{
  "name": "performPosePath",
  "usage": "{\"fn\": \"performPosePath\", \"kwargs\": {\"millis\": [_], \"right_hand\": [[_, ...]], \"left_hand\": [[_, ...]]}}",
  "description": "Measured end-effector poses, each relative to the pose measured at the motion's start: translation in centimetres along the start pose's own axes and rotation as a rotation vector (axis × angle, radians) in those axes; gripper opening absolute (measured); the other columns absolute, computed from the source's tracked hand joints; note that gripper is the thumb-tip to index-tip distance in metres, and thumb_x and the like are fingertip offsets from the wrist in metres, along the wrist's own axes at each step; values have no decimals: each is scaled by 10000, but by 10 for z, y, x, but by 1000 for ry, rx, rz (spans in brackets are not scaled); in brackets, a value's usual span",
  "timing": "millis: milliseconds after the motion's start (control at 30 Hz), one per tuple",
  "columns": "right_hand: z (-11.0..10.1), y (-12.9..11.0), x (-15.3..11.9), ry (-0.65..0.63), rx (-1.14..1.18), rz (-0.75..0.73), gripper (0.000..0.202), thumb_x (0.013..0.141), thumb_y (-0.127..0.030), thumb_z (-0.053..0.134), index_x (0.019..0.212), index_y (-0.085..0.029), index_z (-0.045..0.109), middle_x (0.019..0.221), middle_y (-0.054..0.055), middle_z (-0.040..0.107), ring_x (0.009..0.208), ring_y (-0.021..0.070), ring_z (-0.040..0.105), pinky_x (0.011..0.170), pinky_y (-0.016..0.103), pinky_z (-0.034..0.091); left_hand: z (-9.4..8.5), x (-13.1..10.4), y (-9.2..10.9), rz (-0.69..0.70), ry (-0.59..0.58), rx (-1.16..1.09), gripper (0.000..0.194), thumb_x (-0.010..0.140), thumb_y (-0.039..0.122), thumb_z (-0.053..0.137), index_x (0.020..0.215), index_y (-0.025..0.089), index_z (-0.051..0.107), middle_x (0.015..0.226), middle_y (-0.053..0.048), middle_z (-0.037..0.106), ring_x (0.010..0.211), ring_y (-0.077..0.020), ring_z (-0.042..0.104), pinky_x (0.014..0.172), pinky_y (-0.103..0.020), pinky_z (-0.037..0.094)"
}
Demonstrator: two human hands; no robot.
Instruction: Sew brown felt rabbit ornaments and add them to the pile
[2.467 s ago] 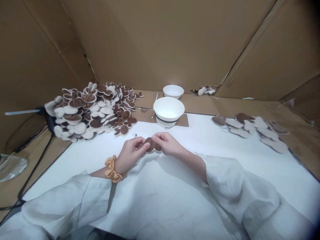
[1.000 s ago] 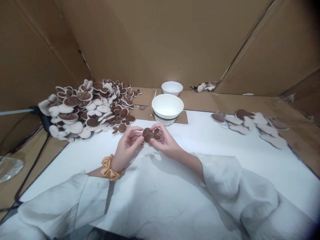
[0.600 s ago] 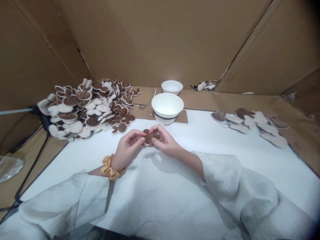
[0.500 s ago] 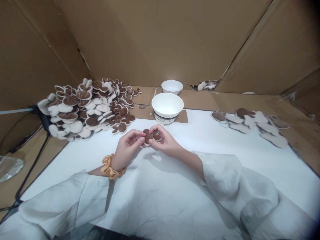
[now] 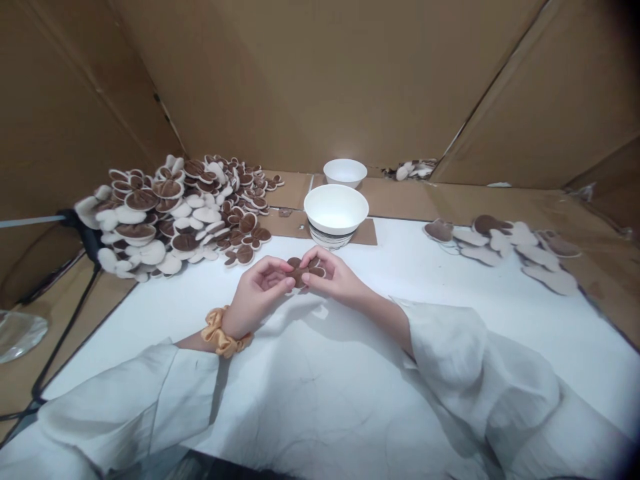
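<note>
Between my hands, above the white tabletop [image 5: 350,373], is a small brown plush bunny-head patch [image 5: 299,275] with a pale edge and rounded lobes. My left hand [image 5: 257,293] pinches its left side between thumb and fingers; a yellow scrunchie [image 5: 223,333] circles that wrist. My right hand [image 5: 335,279] grips the ear-like lobes on the right, thumb in front and fingers behind. The brown face of the patch is turned up toward me. Just beyond my hands stands a white bowl [image 5: 336,208] on top of a stack.
A large heap of similar brown and cream patches [image 5: 185,213] lies at left. Flat cream and brown pieces [image 5: 500,243] are spread at right. Behind stands a second white bowl [image 5: 345,172]. Cardboard walls [image 5: 310,80] enclose the back; a black stand [image 5: 65,333] is at the left edge.
My right thumb has shifted slightly on the patch, and my left thumb has moved a little to the right. Both hands keep hold of it; the surroundings stay the same.
</note>
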State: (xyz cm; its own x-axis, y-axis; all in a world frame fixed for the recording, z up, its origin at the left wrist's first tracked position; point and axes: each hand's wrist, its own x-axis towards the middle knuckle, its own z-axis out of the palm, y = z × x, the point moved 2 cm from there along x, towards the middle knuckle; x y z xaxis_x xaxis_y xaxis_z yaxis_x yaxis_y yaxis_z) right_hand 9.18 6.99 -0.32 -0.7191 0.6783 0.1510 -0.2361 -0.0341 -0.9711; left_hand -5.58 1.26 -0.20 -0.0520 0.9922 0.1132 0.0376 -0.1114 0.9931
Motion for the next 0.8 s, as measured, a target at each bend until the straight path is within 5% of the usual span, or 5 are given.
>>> {"fn": "performPosePath", "kwargs": {"millis": [200, 333, 433, 600, 800], "right_hand": [[-7, 7, 1, 110, -12, 57, 472, 748, -276, 597, 1122, -263, 310, 987, 40, 525, 731, 129, 596, 656, 296, 467], [-10, 13, 1, 108, -28, 60, 385, 770, -315, 570, 1073, -235, 345, 917, 42, 549, 676, 124, 582, 636, 301, 455], [-10, 15, -2, 83, -38, 76, 349, 774, -349, 566, 1030, -222, 366, 861, 32, 556, 642, 119, 569, 627, 301, 448], [-9, 17, -10, 54, -62, 114, 327, 791, -379, 553, 1017, -209, 390, 834, 30, 551, 658, 123, 561, 656, 307, 449], [-12, 17, -18, 58, -95, 134, 313, 810, -389, 532, 1025, -208, 393, 832, 34, 550, 678, 132, 553, 676, 319, 455]], "left_hand": [[-27, 15, 2, 275, 375, 280, 166, 681, 226, 678, 800, 160, 583, 768, 0, 605, 694, -114, 603, 651, -232, 497], [-65, 32, 9, 489, 672, 494, 158, 694, 246, 664, 786, 159, 569, 764, 10, 585, 685, -100, 585, 663, -221, 492], [-97, 41, 15, 527, 832, 660, 177, 727, 288, 639, 796, 150, 552, 762, 9, 566, 674, -88, 560, 657, -210, 474], [-136, 46, 18, 491, 940, 789, 186, 731, 309, 640, 737, 147, 549, 673, 18, 552, 599, -80, 503, 617, -211, 421], [-146, 48, 11, 419, 921, 840, 259, 694, 301, 678, 851, 163, 526, 624, 53, 535, 541, -78, 479, 548, -201, 376]]}}
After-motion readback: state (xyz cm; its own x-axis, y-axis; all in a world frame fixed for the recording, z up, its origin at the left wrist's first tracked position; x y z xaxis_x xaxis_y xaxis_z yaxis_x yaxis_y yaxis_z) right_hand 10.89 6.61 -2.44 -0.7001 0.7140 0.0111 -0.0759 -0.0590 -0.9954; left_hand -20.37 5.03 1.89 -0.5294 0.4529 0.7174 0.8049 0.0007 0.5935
